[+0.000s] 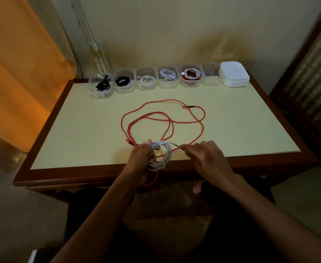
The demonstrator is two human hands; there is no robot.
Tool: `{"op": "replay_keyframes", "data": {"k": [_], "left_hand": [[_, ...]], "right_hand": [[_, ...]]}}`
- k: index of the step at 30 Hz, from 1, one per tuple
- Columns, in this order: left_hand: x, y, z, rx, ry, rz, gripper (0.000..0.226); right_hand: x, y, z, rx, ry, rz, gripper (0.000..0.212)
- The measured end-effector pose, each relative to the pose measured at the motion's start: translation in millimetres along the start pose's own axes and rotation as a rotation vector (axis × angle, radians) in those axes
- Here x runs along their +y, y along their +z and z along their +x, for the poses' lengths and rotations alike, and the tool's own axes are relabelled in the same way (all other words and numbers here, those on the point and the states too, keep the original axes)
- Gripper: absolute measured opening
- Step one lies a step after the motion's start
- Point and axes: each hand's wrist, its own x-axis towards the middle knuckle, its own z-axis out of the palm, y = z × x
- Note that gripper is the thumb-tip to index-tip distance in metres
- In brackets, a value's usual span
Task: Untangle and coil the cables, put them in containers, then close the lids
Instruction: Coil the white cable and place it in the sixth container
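step: coiling white cable [161, 158] | left hand [142, 156] fingers clamped round coil | right hand [203, 156] fingers pinched on its tail | red cable [163, 118] loose on table [80, 130] beyond fingertips | next: tail wrapped, empty container [211, 73] needed

**Single head-worn view, looking forward and down**

One wide-angle view only, taken from head height above the seated person's lap. The table [241, 130] is seen from its near edge, tilted downward; the wall is faced straight on behind it. Both forearms enter from the bottom of the frame, close to the lens. Edges are bowed by lens distortion.
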Motion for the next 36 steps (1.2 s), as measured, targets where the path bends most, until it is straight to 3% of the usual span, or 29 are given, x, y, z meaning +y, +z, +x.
{"op": "replay_keyframes", "data": {"k": [3,7,10,13,17,20,23,26,29,32,36], "left_hand": [[-2,4,4,-0.053,0.021,0.025,0.036],[-9,8,4,-0.097,0.108,0.233,0.043],[-12,10,7,0.022,0.303,0.508,0.043],[-15,9,7,0.113,0.428,0.624,0.040],[-23,10,2,0.030,0.338,0.527,0.052],[-17,13,0,-0.023,0.029,0.128,0.044],[-13,7,-2,-0.165,-0.247,-0.115,0.036],[-11,9,-8,-0.280,-0.302,-0.214,0.032],[-17,7,-1,-0.300,-0.153,-0.095,0.031],[-18,2,4,-0.278,0.046,0.230,0.037],[-16,-4,3,-0.293,0.229,0.487,0.039]], "right_hand": [[-16,9,-9,0.053,0.138,0.212,0.031],[-32,19,-6,0.098,0.303,0.451,0.016],[-46,17,-4,0.063,0.440,0.699,0.013],[-54,14,1,0.109,0.686,1.084,0.013],[-61,14,5,0.154,0.995,1.692,0.018],[-65,18,3,0.127,1.036,1.927,0.029],[-61,18,0,0.084,1.044,1.950,0.040],[-52,16,-2,0.086,1.023,1.984,0.036],[-48,14,-1,0.062,0.994,2.017,0.037],[-47,10,0,0.013,0.981,1.987,0.034],[-41,5,0,-0.056,0.998,1.759,0.019]]}}
